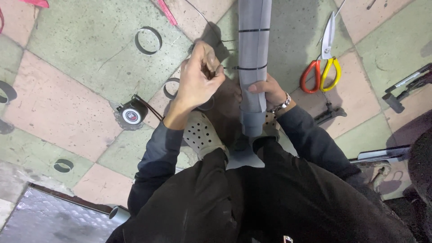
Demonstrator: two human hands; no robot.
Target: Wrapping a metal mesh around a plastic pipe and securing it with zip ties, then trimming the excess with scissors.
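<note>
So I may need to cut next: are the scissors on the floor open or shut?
Shut: the scissors lie with blades together.

Floor (76, 54): worn tiles, green and pink, laid as a checker. Scissors (325, 56), red and yellow handles, at 2 o'clock. Tape measure (132, 113) at 9. Ring (148, 40) at 11; another ring (63, 165) at 8. Steel tread plate (40, 218) at 7. Black tool (407, 87) at 3.

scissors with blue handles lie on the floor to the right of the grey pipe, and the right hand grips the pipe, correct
Not quite: in the head view the scissors have one red and one yellow handle, not blue. They do lie on the floor right of the grey pipe, which the right hand grips.
</note>
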